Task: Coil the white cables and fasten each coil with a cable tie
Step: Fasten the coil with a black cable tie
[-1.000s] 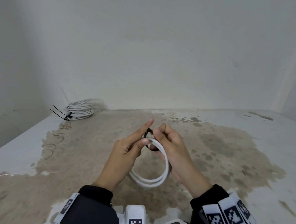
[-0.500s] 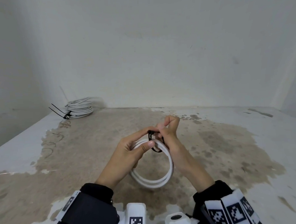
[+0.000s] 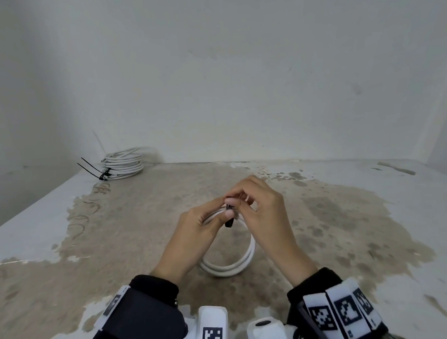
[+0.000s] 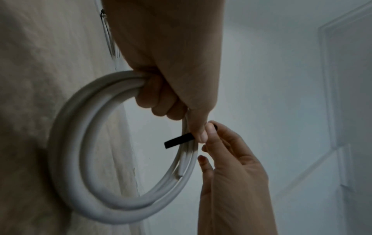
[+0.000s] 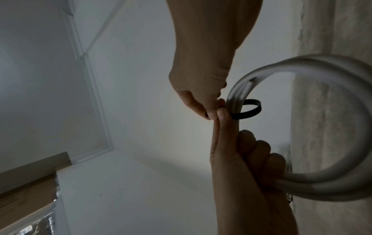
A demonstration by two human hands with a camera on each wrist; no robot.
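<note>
A white cable coil (image 3: 232, 268) hangs upright over the stained table (image 3: 65, 229). My left hand (image 3: 225, 208) grips the coil's top left, fingers curled round the strands (image 4: 66, 143), thumb pressed beside the black cable tie (image 3: 230, 222). The tie forms a loose loop round the strands (image 5: 249, 111), and a short black end sticks out into the coil (image 4: 179, 140). My right hand (image 3: 245, 207) pinches the tie on the outer side of the coil, thumb and forefinger together (image 5: 209, 111). The tie's head is hidden between the fingertips.
A stack of tied white coils (image 3: 123, 164) lies at the table's back left corner against the wall, with black tie tails (image 3: 90, 167) sticking out to the left. The table's left edge runs diagonally near that stack.
My left forefinger, straight a second ago, has curled down onto the coil. My right hand has turned over the coil's top and closed its pinch on the tie; the coil hangs more upright.
</note>
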